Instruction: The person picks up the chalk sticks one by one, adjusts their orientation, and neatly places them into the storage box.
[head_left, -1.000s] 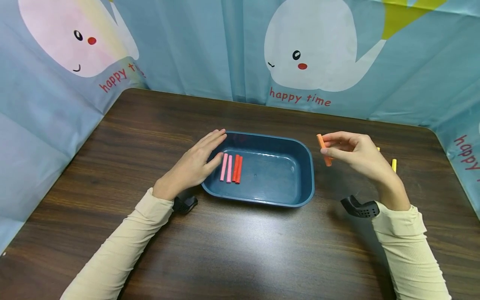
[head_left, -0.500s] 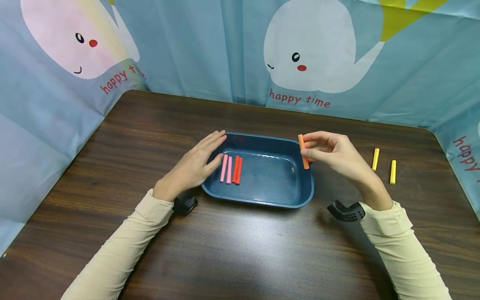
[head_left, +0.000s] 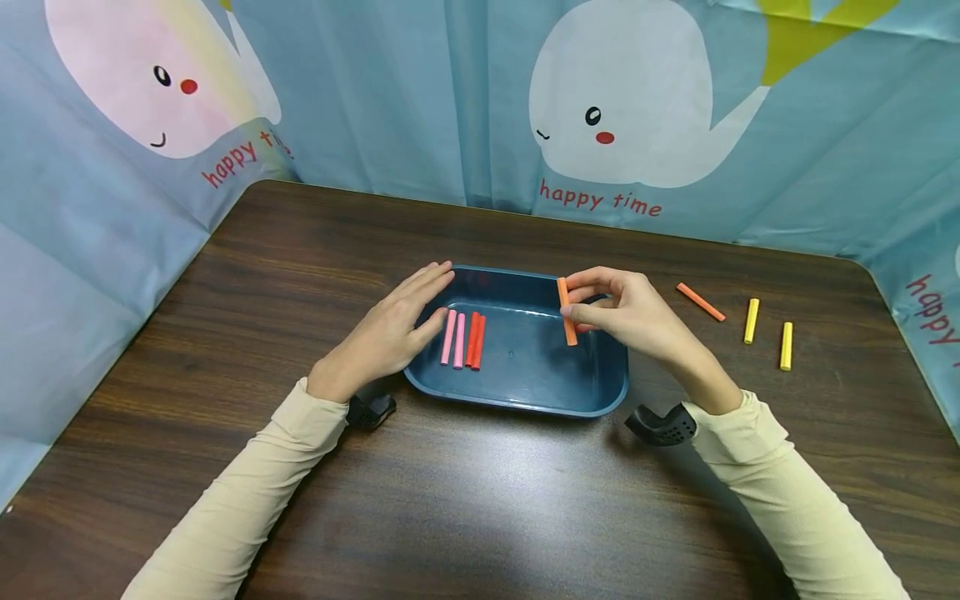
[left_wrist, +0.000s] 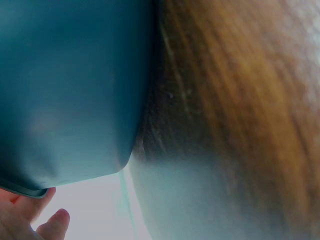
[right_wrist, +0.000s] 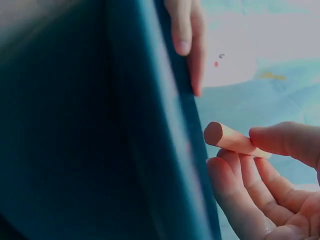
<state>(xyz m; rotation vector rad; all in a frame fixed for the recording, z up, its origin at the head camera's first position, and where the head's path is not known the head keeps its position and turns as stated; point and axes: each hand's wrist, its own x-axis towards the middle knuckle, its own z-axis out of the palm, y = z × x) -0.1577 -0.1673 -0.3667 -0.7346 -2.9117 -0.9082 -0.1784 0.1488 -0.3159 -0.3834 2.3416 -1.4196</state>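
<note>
Over the right part of a dark blue plastic tray (head_left: pixel 517 404), my right hand (head_left: pixel 637 321) pinches an orange chalk stick (head_left: pixel 567 312) between thumb and fingers. Its flat, faceted end points out past the fingertips in the right wrist view, where the held chalk stick (right_wrist: pixel 232 139) is seen close up. My left hand (head_left: pixel 378 337) lies with extended fingers along the tray's left rim. Inside the tray, on its left side, two pink chalk sticks (head_left: pixel 459 342) and two red chalk sticks (head_left: pixel 480 342) lie side by side.
On the table right of the tray lie another orange chalk stick (head_left: pixel 701 302), set slantwise, and two yellow chalk sticks (head_left: pixel 752 321). A blue curtain (head_left: pixel 405 100) with printed whales hangs behind the table's far edge. Black camera mounts sit at both wrists.
My right hand has carried the orange chalk stick leftward from beside the tray to over it, uncovering the other orange stick and the yellow ones. The left hand has stayed put.
</note>
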